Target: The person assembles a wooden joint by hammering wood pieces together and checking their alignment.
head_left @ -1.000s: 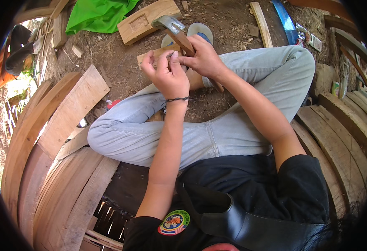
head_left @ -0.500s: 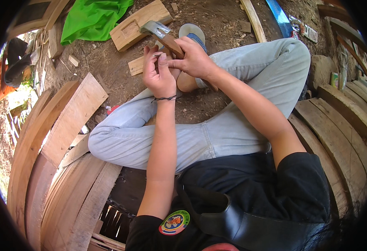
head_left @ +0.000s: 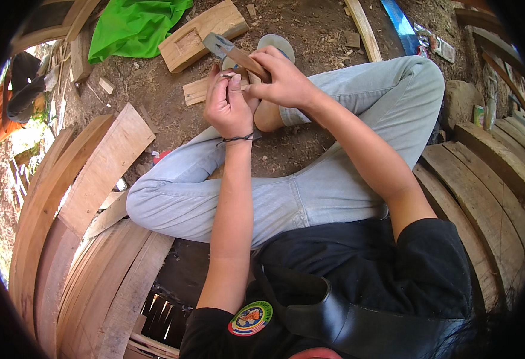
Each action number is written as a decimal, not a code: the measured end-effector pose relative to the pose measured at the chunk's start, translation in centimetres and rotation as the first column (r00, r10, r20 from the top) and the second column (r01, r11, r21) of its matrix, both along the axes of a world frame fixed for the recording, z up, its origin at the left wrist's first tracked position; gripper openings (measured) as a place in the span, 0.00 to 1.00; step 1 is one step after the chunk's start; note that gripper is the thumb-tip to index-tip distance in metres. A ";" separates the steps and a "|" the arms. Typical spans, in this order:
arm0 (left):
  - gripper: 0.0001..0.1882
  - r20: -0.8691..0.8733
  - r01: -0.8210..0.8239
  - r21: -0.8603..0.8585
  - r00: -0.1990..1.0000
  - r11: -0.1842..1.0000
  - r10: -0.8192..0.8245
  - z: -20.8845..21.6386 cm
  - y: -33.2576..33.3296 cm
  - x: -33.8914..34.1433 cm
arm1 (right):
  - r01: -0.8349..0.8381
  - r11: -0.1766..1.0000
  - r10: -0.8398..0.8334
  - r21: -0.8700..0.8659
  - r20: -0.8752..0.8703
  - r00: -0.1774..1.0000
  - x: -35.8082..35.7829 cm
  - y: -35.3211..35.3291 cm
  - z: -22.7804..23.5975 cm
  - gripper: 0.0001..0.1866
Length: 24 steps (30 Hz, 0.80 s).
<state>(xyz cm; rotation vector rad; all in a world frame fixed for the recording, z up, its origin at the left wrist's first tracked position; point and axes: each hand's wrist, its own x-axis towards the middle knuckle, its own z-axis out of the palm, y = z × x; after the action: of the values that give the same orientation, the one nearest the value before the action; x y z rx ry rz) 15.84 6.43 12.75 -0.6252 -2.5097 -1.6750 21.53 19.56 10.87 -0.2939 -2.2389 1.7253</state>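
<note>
Brown wooden-handled hammer with a grey metal head (head_left: 252, 64): near 12 o'clock, held in the air, head pointing to 11.
Right hand (head_left: 283, 79): fingers wrapped around the handle.
Left hand (head_left: 229, 110): between 11 and 12, thumb and finger seem to pinch a small pale bit (head_left: 229, 75), too tiny to name.
Fingers in danger: if the right hand goes loose, the heavy head might tip onto the left fingertips.
Lost bit: a weak pinch could drop it on the brown dirt floor (head_left: 313, 40) among wood chips.
Block edge: a thick tan wood block with a box-shaped hollow (head_left: 201, 39), at 11, lies near the head; a wide swing might bump it.
Room: dirt shows around 1 o'clock; a bent knee in pale blue jeans (head_left: 421, 75) blocks 2.
</note>
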 end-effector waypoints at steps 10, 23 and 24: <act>0.05 -0.176 -0.020 -0.019 0.984 1.000 0.016 -0.1 0.4 0.1 | 0.148 0.891 0.014 -0.429 0.353 0.936 2.1 5.2 8.8 0.14; 0.05 -0.269 -0.016 -0.054 0.963 0.998 0.001 -0.2 0.0 -0.1 | -0.225 0.964 0.146 0.139 0.430 0.891 5.0 3.6 16.5 0.11; 0.05 -0.257 -0.015 -0.050 0.966 0.999 0.002 -0.3 0.0 0.0 | -0.235 0.959 0.142 0.158 0.449 0.882 5.0 3.5 16.7 0.11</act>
<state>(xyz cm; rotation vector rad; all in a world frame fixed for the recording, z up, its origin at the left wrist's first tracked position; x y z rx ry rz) 15.85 6.41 12.47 -0.7796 -2.3727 -1.4254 26.55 23.09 27.54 -0.4635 -2.8338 1.6178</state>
